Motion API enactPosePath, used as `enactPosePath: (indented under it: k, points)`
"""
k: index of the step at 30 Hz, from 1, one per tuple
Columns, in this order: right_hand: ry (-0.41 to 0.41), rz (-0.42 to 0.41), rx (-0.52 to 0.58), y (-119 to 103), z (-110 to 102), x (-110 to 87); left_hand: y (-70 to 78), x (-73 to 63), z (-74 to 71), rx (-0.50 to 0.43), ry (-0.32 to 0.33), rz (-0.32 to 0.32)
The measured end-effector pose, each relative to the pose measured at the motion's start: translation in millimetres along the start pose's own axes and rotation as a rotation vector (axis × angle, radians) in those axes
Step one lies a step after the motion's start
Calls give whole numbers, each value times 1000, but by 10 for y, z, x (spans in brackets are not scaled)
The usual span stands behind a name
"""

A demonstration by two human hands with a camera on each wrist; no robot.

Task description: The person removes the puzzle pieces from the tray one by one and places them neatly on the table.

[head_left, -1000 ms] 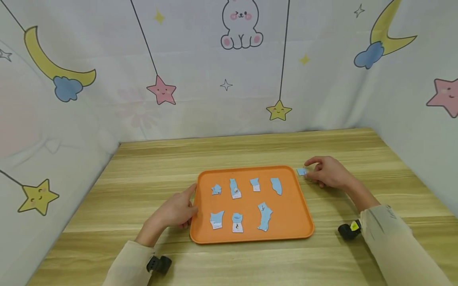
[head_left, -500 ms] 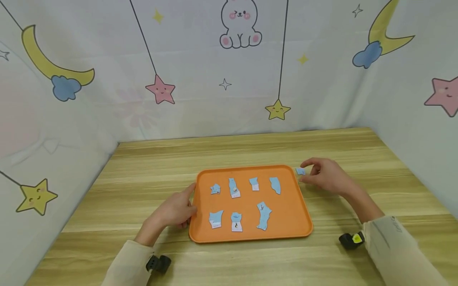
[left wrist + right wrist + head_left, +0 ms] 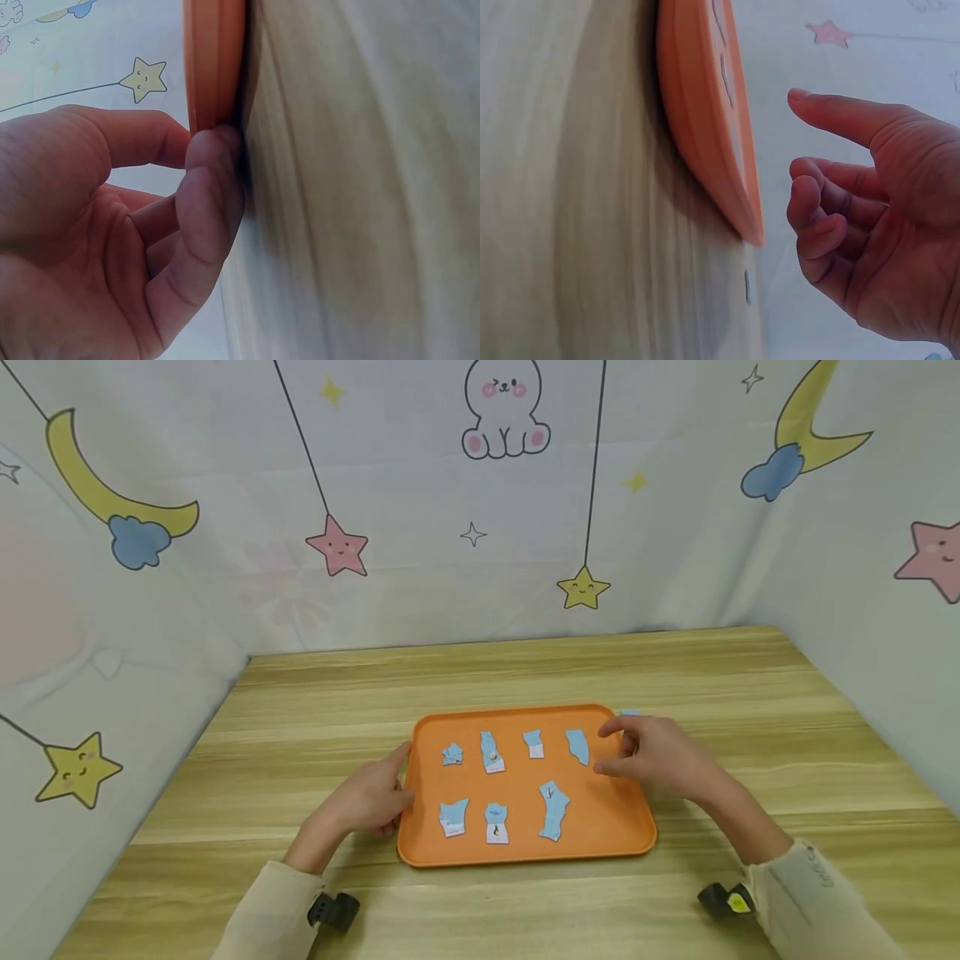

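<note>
In the head view an orange tray [image 3: 517,857] lies on the table, bearing several pale-blue, irregular puzzle pieces in two rows. My left hand [image 3: 372,793] grips the tray's left rim, thumb and fingertips at the edge [image 3: 214,67] in the left wrist view. Over the right rim hovers my right hand [image 3: 660,756], its thumb and index finger apart and nothing between them. Closest to its fingertips is a curved blue piece [image 3: 577,747]; a longer piece [image 3: 553,811] lies nearer the front. Another blue piece [image 3: 631,712], partly hidden behind the right hand, rests on the table outside the tray.
The wood-grain table [image 3: 360,689] extends around the tray on all sides. Behind it hangs a white cloth backdrop [image 3: 420,602] printed with stars, moons and a bear. A small black camera [image 3: 334,911] sits at the left sleeve, another [image 3: 723,900] at the right.
My right hand has left the loose piece beside the tray and moved left and nearer, over the tray's right side. That piece stays on the table. The left hand has kept its place.
</note>
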State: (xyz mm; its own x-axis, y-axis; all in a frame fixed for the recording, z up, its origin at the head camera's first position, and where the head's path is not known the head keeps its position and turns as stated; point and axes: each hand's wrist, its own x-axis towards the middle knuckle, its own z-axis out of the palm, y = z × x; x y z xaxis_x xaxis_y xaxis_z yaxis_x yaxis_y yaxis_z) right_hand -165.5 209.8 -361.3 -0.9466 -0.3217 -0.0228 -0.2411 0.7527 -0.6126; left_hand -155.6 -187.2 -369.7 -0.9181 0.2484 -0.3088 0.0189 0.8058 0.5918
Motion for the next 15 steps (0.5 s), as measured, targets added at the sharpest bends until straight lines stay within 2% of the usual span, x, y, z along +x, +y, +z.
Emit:
enactPosePath:
  k: [8, 15]
  points:
    - [-46, -11, -48, -255, 193, -98, -7, -16, -5, 2, 0, 11]
    - [-79, -3, -118, -381, 367, -138, -10, -6, -2, 0, -3, 12]
